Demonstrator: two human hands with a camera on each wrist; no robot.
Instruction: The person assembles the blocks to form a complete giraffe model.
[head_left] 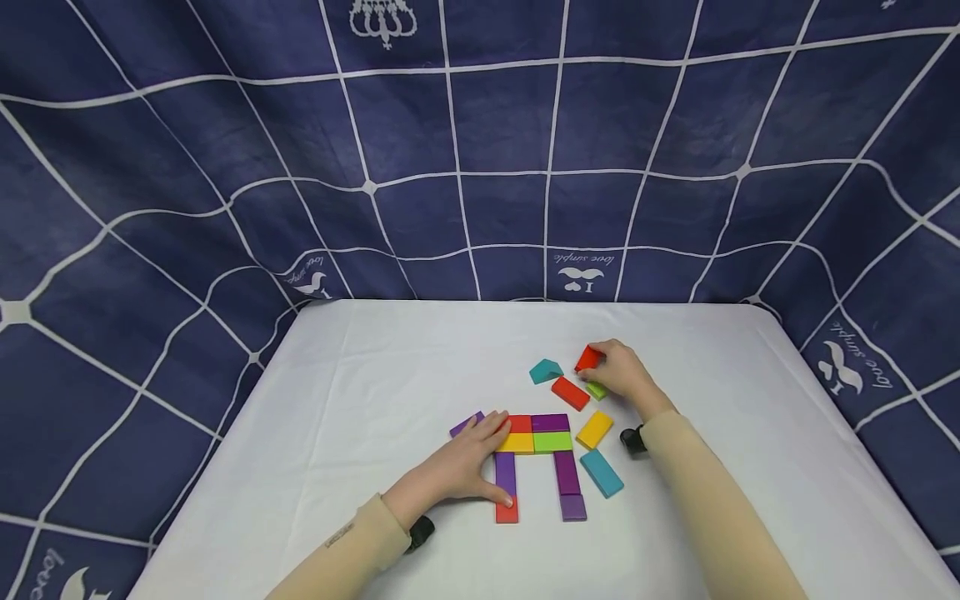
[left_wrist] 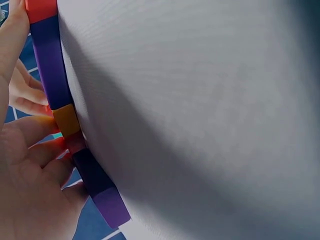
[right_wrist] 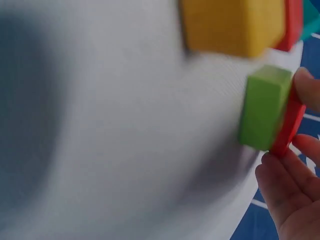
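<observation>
Flat colored blocks lie together on the white table. A red block (head_left: 519, 424) and a purple block (head_left: 550, 422) top a yellow block (head_left: 517, 442) and a lime green block (head_left: 552, 442); two legs run down from these. My left hand (head_left: 453, 465) rests over the left side, fingers spread, thumb at the red block (head_left: 506, 512) ending the left leg. A slanted purple block (left_wrist: 112, 206) lies by its fingertips. Farther back, my right hand (head_left: 624, 375) pinches a red block (right_wrist: 290, 122) between thumb and fingers, close beside a green block (right_wrist: 264, 107).
Loose blocks lie right of the arrangement: a yellow one (head_left: 595, 430), a blue one (head_left: 602, 473) and a red one (head_left: 571, 393). Behind them is a teal block (head_left: 546, 371) with a peaked edge. A dark blue checked curtain (head_left: 502, 208) surrounds the table (head_left: 360, 358).
</observation>
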